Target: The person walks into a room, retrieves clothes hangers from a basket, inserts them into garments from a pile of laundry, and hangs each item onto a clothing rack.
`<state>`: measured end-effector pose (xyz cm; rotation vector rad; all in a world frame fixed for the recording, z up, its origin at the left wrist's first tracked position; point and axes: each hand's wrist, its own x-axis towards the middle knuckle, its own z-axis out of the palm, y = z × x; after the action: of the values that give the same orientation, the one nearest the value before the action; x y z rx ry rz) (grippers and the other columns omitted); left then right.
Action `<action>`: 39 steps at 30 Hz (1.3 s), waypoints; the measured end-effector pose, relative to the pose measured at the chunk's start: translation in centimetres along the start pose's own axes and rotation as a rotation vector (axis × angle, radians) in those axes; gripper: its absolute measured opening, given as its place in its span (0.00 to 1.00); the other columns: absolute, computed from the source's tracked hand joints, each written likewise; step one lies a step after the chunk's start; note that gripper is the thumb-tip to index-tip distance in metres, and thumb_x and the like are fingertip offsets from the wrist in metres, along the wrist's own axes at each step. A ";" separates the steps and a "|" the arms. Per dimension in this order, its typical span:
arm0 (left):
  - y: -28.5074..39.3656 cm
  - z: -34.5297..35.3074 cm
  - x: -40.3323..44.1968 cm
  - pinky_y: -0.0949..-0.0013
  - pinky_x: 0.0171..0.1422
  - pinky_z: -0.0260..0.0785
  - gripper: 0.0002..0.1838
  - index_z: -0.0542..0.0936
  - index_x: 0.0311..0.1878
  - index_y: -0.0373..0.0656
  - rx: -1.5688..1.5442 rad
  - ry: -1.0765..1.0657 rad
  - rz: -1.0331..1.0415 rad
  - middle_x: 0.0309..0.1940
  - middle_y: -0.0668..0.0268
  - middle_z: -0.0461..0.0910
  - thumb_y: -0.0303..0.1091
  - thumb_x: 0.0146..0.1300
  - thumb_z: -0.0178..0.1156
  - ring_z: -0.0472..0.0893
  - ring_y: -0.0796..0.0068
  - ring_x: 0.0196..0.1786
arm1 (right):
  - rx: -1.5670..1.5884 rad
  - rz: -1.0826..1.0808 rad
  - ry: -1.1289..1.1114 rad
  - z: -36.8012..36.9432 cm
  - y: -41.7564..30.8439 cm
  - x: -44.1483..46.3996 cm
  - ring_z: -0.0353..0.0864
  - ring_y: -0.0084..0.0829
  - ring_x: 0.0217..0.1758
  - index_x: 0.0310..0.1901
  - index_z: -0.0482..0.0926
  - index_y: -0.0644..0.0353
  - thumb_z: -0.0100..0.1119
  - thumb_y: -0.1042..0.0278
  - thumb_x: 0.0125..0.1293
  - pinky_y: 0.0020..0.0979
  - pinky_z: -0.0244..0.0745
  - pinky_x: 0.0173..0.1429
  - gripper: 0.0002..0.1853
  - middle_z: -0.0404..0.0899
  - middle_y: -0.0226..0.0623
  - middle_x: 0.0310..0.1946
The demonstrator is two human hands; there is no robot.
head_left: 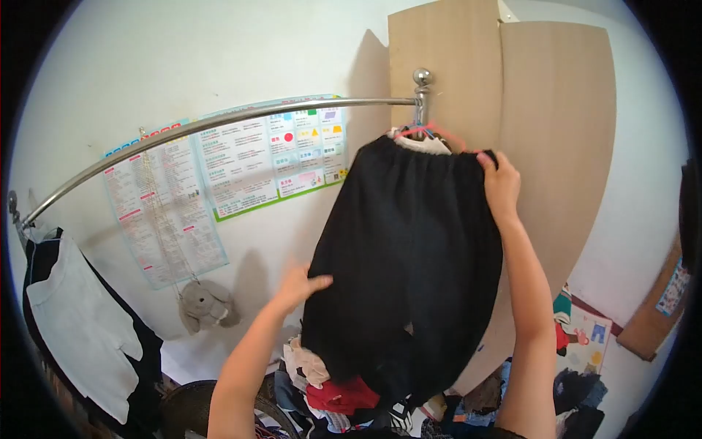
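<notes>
A pair of black elastic-waist trousers hangs at the right end of the metal rail. The top of a pink hanger and a bit of white fabric show just above the waistband. My right hand pinches the right corner of the waistband. Lower down, my left hand is at the left side edge, its thumb over the front of the cloth and its other fingers partly hidden behind it.
A curved metal rail crosses in front of wall posters. White clothing hangs at its left end; a grey plush toy dangles on a chain. A wooden cabinet stands behind. Heaped clothes lie below.
</notes>
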<state>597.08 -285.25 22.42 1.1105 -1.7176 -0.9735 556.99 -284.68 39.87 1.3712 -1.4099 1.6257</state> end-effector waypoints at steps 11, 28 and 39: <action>-7.7 -2.6 -7.3 0.70 0.45 0.73 0.16 0.80 0.49 0.38 0.215 0.319 -0.118 0.43 0.62 0.82 0.33 0.58 0.64 0.82 0.72 0.42 | -0.265 0.124 -0.026 16.9 -0.3 8.6 0.83 0.48 0.34 0.35 0.76 0.54 0.50 0.46 0.66 0.47 0.75 0.35 0.18 0.82 0.43 0.28; -25.2 -4.5 -39.2 0.69 0.39 0.73 0.13 0.82 0.42 0.40 0.392 0.875 -0.557 0.31 0.59 0.84 0.37 0.59 0.60 0.82 0.72 0.33 | -0.352 0.043 -0.419 22.3 8.8 -3.2 0.79 0.55 0.47 0.50 0.76 0.59 0.38 0.35 0.68 0.51 0.72 0.48 0.32 0.79 0.52 0.46; -34.7 0.7 -55.9 0.56 0.51 0.73 0.15 0.85 0.40 0.48 0.330 1.063 -1.493 0.39 0.52 0.83 0.43 0.56 0.55 0.82 0.53 0.45 | 0.118 0.149 -0.788 16.6 16.8 -42.2 0.79 0.48 0.46 0.48 0.77 0.71 0.53 0.64 0.67 0.41 0.71 0.52 0.17 0.79 0.55 0.43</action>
<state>619.89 -243.10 -22.70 2.5672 0.0400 -0.5549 559.91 -296.92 -6.82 2.1629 -1.8949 1.3100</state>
